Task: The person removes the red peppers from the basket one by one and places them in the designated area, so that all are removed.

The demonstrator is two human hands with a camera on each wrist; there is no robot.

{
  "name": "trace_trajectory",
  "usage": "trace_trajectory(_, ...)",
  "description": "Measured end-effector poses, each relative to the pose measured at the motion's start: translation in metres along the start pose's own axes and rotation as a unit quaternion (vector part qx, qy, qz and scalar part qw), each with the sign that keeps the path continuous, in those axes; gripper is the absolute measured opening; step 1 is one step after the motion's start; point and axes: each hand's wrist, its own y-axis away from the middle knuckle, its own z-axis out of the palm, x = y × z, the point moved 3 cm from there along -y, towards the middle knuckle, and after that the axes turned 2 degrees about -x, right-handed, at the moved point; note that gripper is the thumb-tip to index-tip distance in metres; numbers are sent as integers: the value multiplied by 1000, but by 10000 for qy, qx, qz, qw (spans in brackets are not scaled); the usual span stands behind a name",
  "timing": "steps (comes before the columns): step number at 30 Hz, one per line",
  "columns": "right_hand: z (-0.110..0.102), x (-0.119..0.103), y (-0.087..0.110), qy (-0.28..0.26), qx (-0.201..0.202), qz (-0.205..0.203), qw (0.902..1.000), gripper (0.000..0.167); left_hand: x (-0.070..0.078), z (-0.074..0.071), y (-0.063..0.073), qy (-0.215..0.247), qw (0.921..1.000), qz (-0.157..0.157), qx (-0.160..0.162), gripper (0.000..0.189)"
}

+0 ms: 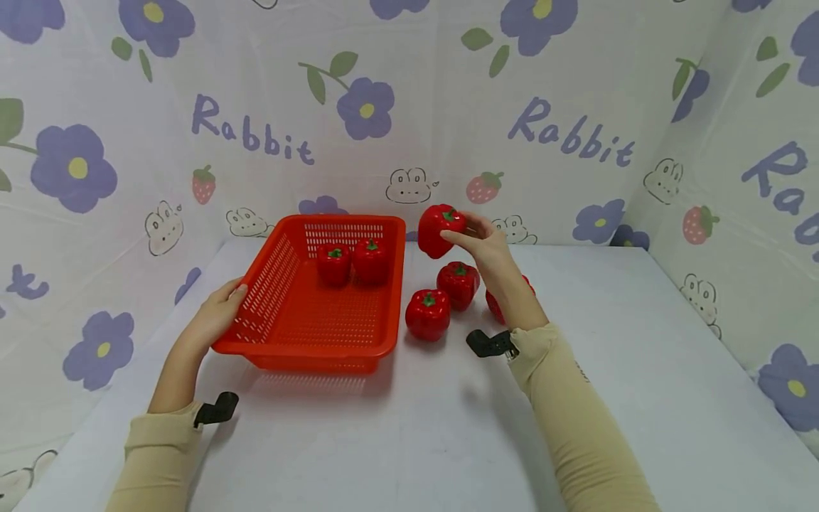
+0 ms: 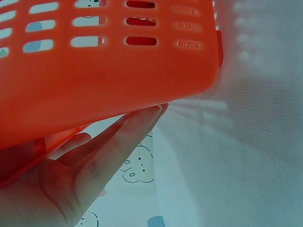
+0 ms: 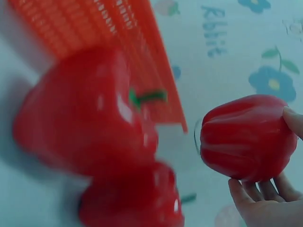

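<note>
My right hand (image 1: 483, 238) holds a red bell pepper (image 1: 438, 231) in the air, thumb on the near side, just right of an orange-red plastic basket (image 1: 307, 353). In the right wrist view the same bell pepper (image 3: 248, 138) sits between the thumb and several fingers. My left hand (image 1: 220, 313) grips the basket's left rim; from the left wrist, fingers of that hand (image 2: 94, 175) show under the rim. Two red peppers (image 1: 334, 264) stand inside the basket at its back right. On the table below my right hand are more peppers (image 1: 429, 315), one partly hidden by the wrist.
A white-covered table (image 1: 409, 441) carries the basket and peppers. Behind it and at the sides hangs a white cloth (image 1: 409, 128) printed with flowers, rabbits and strawberries. A small black wrist camera (image 1: 489, 343) sticks out from the right sleeve, another from the left.
</note>
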Motion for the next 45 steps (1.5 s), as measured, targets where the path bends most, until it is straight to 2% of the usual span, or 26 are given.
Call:
trace_trajectory(10, -62, 17, -2, 398, 927, 247, 9946, 74, -1, 0, -2, -123, 9999, 29, 42, 64)
trace_trajectory(17, -93, 40, 3, 596, 1530, 404, 9856, 73, -3, 0, -3, -94, 10000, 11, 14, 64)
trace_trajectory(26, -107, 63, 5, 509, 1776, 637, 9807, 74, -6, -1, -4, -61, 9998, 126, 125, 68)
trace_trajectory(31, -112, 70, 1, 579, 1823, 798, 9783, 74, -5, -1, -4, -159, 9998, 51, 122, 64)
trace_trajectory(36, -117, 73, -2, 567, 1829, 980, 9766, 75, -3, -1, -3, -200, 9998, 7, 88, 63)
trace_trajectory(45, -127, 71, -4, 82, 2114, 1132, 9708, 77, -3, -1, -4, -219, 9997, 35, 112, 62)
